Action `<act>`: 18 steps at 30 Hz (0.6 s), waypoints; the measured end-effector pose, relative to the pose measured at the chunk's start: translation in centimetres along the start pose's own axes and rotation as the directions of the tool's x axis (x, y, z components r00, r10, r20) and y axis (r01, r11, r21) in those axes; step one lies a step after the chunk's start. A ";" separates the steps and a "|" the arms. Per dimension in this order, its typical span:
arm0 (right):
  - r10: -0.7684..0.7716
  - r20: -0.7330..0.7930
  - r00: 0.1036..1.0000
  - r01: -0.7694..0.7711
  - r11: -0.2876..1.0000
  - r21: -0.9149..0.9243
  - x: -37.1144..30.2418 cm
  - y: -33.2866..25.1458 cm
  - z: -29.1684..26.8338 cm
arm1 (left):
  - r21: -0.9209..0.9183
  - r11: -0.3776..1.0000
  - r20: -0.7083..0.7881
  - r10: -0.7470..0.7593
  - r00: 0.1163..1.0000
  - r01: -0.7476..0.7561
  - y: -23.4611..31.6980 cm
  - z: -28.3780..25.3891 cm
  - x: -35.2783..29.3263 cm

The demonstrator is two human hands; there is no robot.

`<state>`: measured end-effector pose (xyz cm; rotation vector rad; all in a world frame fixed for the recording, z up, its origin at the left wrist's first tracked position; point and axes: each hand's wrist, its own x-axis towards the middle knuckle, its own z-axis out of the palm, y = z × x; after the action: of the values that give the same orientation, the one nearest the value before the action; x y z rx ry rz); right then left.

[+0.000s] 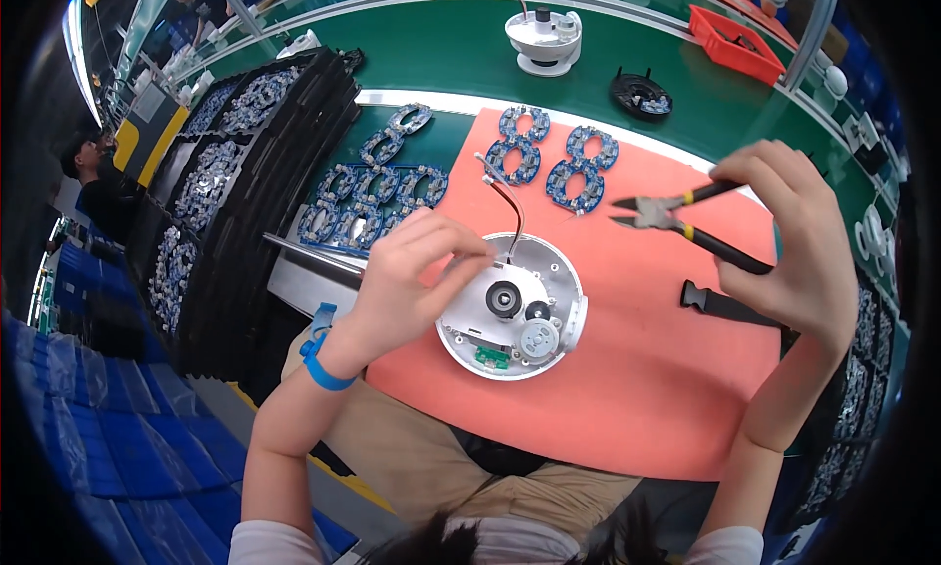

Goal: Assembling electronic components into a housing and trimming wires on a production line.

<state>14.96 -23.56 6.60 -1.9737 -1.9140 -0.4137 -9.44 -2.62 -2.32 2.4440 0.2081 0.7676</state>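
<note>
A round white plastic housing (569, 283) lies open on the salmon-coloured mat, with a motor (539, 340), a black ring-shaped hub (504, 299) and a small green circuit board (492, 357) inside. A thin bundle of wires (515, 208) rises from its far side. My left hand (417, 276), wearing a blue wrist strap (328, 367), is closed in a pinch at the housing's upper left; whatever its fingertips hold is hidden. To the right, my right hand (799, 242) grips diagonal cutters (655, 212) by their black-and-yellow handles, jaws parted and pointing left, above the mat.
Blue figure-eight circuit boards (588, 168) lie on the mat and in a group (372, 200) at left. Stacked black trays (265, 183) hold more boards. Farther back are a white assembly (544, 41), a black round part (642, 95) and a red bin (735, 46). A black buckle strap (725, 303) lies right.
</note>
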 end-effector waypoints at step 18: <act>-0.104 0.121 0.987 0.104 0.995 0.007 1.4 -4.8 5.5 | -0.187 0.966 -0.126 -0.203 0.971 0.178 0.3 1.0 -0.8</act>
<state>10.05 -19.71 2.61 -1.9452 -2.0980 -0.3266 -9.55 -3.60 -3.20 2.1685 0.4090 0.8401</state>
